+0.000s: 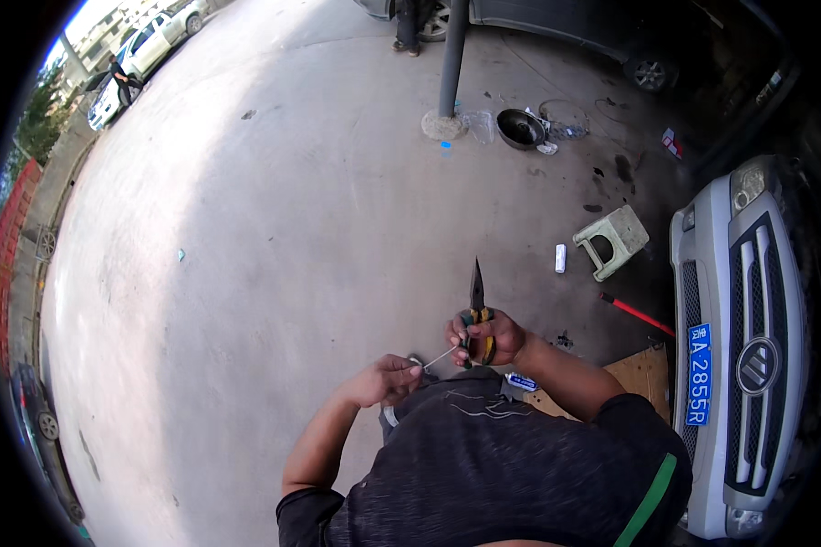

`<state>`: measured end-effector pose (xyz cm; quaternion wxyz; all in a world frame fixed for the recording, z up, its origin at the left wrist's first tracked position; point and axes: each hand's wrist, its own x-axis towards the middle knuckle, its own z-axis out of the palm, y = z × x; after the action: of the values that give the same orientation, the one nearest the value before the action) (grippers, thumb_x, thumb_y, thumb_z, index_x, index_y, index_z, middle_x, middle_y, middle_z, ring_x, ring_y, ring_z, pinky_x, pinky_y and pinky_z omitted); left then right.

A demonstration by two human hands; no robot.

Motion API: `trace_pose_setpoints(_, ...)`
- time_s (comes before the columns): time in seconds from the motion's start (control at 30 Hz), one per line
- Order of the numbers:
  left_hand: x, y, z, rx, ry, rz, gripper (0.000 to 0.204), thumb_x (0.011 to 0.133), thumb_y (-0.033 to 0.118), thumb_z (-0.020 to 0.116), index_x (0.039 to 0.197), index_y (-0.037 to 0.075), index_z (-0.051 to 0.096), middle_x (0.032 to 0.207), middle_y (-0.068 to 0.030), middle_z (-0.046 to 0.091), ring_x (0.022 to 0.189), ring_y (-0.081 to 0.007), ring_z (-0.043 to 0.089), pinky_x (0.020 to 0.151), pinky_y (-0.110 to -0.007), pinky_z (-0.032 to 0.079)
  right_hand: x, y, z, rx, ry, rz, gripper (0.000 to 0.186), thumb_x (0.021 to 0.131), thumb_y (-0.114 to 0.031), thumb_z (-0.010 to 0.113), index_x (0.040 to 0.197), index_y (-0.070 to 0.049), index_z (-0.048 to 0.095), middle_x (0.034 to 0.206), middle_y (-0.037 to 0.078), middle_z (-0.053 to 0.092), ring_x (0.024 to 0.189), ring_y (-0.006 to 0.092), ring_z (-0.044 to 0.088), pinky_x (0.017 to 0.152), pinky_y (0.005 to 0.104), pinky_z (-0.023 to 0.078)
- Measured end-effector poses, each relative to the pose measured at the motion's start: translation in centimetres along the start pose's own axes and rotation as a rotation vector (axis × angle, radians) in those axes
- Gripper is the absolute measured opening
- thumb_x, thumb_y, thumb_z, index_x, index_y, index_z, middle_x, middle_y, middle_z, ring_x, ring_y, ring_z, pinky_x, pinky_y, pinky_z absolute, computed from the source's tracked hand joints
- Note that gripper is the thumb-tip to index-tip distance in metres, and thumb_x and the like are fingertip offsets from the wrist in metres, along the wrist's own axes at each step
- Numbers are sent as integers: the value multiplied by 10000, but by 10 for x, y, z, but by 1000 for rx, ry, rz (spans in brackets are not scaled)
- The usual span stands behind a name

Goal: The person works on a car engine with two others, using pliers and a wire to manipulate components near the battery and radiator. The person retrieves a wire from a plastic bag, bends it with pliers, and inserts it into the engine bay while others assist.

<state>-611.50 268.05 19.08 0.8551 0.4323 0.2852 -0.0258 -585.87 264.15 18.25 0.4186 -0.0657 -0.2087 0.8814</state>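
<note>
My right hand (509, 338) is closed round the handles of a pair of needle-nose pliers (477, 290). Their dark jaws point away from me and look shut; the grips are yellow and dark green. My left hand (385, 379) pinches one end of a thin, pale wire (441, 356). That wire slants up to the fingers of my right hand, beside the plier handles. Whether the right fingers grip it or only touch it, I cannot tell. Both hands are in front of my dark shirt, above the concrete floor.
At right stands a silver vehicle front (713, 365), with cardboard (641, 376) beside it. Nearby are a pale plastic stool (622, 235), a white can-like item (560, 258) and a red bar (639, 314). Farther off are a post (452, 64), a black basin (521, 130) and people by parked vehicles.
</note>
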Motion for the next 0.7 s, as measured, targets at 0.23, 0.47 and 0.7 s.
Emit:
trace_pose_setpoints(0.23,39,207,-191,65,88,150,402,961,326,477,654,67,445,516,46,343,414,-47,297,383,-223,247,218,-153,-38,125,209,-294,135,891,-186,546,889,-52,562,918,67,541,771,179,558,756,362,446)
trace_pose_setpoints(0.47,108,367,-447,-155,228,224,407,959,312,478,635,74,415,488,34,318,383,-67,269,362,-238,227,488,-318,-173,170,195,-253,140,889,-188,534,891,-54,575,923,52,527,791,168,533,774,348,406)
trace_pose_setpoints(0.7,118,535,-675,-386,91,117,417,936,305,499,605,67,412,496,38,247,388,-78,201,368,-258,166,736,-484,-256,163,54,140,136,886,-143,553,959,-29,572,1011,121,561,900,250,588,805,398,461)
